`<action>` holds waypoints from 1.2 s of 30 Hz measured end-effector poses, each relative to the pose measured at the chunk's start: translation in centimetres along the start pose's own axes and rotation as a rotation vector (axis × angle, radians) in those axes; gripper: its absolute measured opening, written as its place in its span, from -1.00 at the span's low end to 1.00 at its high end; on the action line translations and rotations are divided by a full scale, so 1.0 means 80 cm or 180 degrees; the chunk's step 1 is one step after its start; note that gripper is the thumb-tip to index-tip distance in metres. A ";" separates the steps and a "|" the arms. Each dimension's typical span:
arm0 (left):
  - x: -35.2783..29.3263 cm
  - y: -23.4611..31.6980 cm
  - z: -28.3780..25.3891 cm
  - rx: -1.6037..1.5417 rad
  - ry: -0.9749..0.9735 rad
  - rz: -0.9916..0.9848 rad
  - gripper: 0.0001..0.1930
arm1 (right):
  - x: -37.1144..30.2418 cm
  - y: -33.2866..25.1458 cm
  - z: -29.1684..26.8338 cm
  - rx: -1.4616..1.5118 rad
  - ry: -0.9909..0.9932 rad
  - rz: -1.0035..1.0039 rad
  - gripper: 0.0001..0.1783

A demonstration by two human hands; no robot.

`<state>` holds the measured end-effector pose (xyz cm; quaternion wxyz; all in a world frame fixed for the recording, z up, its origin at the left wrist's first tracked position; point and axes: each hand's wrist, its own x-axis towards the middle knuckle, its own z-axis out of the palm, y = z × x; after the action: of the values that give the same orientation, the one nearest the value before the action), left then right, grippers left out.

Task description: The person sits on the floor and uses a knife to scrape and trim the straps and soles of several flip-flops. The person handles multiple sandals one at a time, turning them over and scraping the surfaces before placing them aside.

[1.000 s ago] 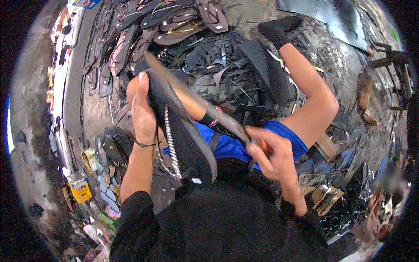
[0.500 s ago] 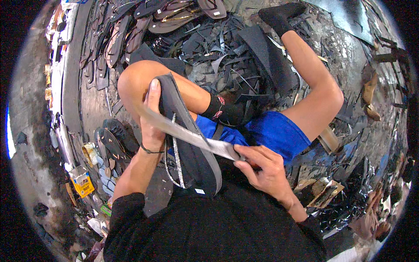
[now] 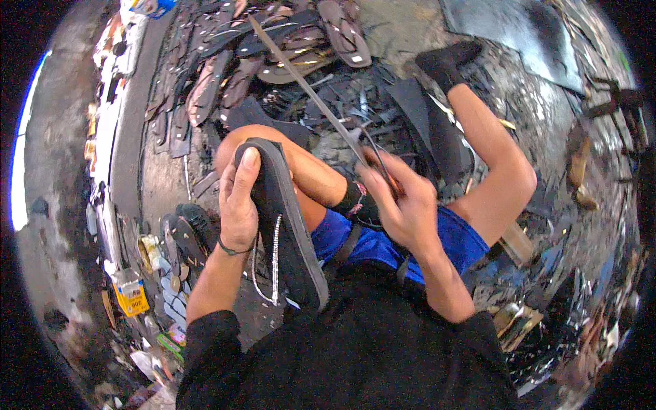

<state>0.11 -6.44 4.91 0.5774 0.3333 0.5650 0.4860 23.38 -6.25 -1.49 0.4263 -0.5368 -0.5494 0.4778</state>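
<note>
My left hand (image 3: 239, 198) is closed round the toe end of a black flip-flop (image 3: 299, 229), thumb on top. The flip-flop is tilted over my thigh, and a beaded white strap (image 3: 275, 260) hangs along its left side. My right hand (image 3: 410, 205), slightly blurred, grips a long narrow-bladed knife (image 3: 307, 85) above my lap. The blade points up and to the left, apart from the flip-flop. A thin dark loop, perhaps a strip of rubber, shows by the knife's base; what it is I cannot make out.
Finished-looking flip-flops (image 3: 345, 34) lie in rows beyond my knee. Dark rubber offcuts (image 3: 342, 102) cover the floor between my legs, beside a larger black sheet (image 3: 413, 116). A yellow container (image 3: 131, 294) stands at left; a grey sheet (image 3: 512, 37) lies far right.
The knife has lifted off the flip-flop and swung up and away, its blade now pointing far left. My left hand still holds the flip-flop, which sits slightly lower in view.
</note>
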 end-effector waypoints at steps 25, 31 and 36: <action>-0.031 -0.024 -0.009 0.0549 -0.0515 -0.0256 -0.54 | -0.036 -0.048 -0.048 -0.0657 -0.0981 -0.0540 -0.68; -0.016 0.017 -0.012 -0.0023 0.0271 0.0338 -0.43 | 0.006 -0.036 -0.046 0.0982 -0.0324 0.0490 -0.32; 0.026 -0.039 0.030 -0.1551 0.0597 0.0252 -0.65 | -0.029 -0.004 -0.075 0.0596 0.0854 0.0603 -0.32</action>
<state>2.83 -5.04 1.62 0.5663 0.1597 0.4689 0.6587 29.37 -8.17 0.02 0.4970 -0.6029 -0.3878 0.4890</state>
